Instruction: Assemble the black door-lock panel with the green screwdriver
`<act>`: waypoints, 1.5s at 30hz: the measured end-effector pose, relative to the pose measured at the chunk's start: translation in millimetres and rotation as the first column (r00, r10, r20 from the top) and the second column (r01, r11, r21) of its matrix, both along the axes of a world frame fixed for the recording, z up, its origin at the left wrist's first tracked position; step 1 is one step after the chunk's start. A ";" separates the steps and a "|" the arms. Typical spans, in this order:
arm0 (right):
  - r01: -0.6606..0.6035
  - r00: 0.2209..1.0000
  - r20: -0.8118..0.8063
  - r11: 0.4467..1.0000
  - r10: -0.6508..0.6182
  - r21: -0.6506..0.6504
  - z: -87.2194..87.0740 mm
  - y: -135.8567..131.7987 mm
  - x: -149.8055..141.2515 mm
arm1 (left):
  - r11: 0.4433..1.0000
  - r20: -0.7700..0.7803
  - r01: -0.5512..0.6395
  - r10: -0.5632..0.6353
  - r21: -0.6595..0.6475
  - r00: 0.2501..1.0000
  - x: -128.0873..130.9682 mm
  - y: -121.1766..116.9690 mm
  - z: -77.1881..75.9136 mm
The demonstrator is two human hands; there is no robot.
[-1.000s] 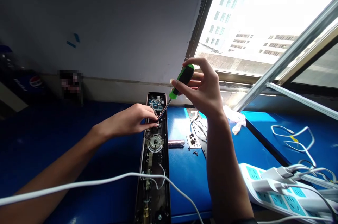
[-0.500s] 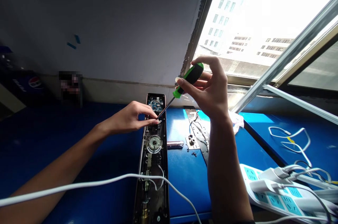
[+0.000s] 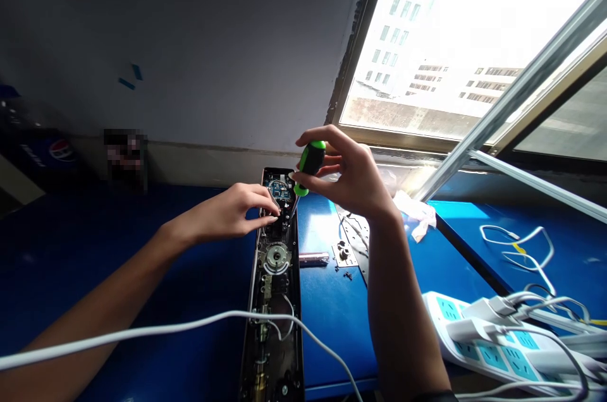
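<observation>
A long black housing [image 3: 296, 288], which looks like an opened door lock, lies lengthwise in front of me. Inside it are a blue circuit board [image 3: 281, 191] and a round metal disc [image 3: 277, 256]. My left hand [image 3: 237, 209] reaches in from the left, thumb and fingertips close together below the board; anything between them is too small to make out. Gripped in my right hand [image 3: 344, 168] is a green and black screwdriver [image 3: 310, 165], held steeply with its shaft pointing down at the housing's right side. Its tip is hard to see.
A white cable [image 3: 190, 325] crosses over the housing. To the right lie a purple metal bar [image 3: 313, 259], a small plate [image 3: 344, 255], several screws [image 3: 348, 275] and a dark panel [image 3: 363, 263]. A white power strip [image 3: 493, 345] full of plugs sits at the lower right, below a metal frame.
My right hand has lowered and moved left with the screwdriver, which is now more upright. My left fingertips have shifted slightly left, apart from the shaft.
</observation>
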State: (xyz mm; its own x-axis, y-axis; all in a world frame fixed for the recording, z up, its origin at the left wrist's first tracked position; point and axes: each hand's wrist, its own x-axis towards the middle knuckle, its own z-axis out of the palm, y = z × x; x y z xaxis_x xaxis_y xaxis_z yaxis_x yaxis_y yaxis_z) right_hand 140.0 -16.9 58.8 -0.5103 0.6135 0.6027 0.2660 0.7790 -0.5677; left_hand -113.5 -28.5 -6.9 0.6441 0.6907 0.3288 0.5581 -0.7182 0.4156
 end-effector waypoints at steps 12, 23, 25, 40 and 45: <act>0.019 0.997 0.072 0.999 -0.022 0.051 -4.4 2.5 -11.1 | 1.000 -0.003 0.000 0.000 -0.003 1.000 3.3 -0.4 -2.4; -0.248 0.969 -0.024 0.966 0.247 -0.068 2.0 -11.0 -15.0 | 0.999 -0.054 -0.038 0.037 -0.025 0.998 0.4 -2.7 4.3; -0.206 0.978 -0.048 0.978 0.204 -0.045 1.0 -9.3 -14.8 | 0.998 -0.063 -0.045 0.042 -0.038 0.997 1.0 -3.1 5.6; -0.088 0.994 -0.060 0.994 0.092 0.064 -2.2 3.0 -5.5 | 0.979 -0.189 -0.117 0.085 -0.168 0.978 -1.0 -5.2 11.3; -0.271 0.956 -0.126 0.962 0.265 -0.038 -2.3 4.4 -3.0 | 0.965 -0.224 -0.139 0.088 -0.221 0.971 -0.1 -6.5 12.5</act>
State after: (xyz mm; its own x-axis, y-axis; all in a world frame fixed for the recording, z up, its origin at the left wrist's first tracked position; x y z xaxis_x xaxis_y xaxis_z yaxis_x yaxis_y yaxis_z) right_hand 137.0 -12.5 56.5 -0.5872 0.4972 0.6387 -0.0199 0.7800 -0.6255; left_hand -113.6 -35.0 5.6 0.5939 0.8044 0.0155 0.7232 -0.5422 0.4279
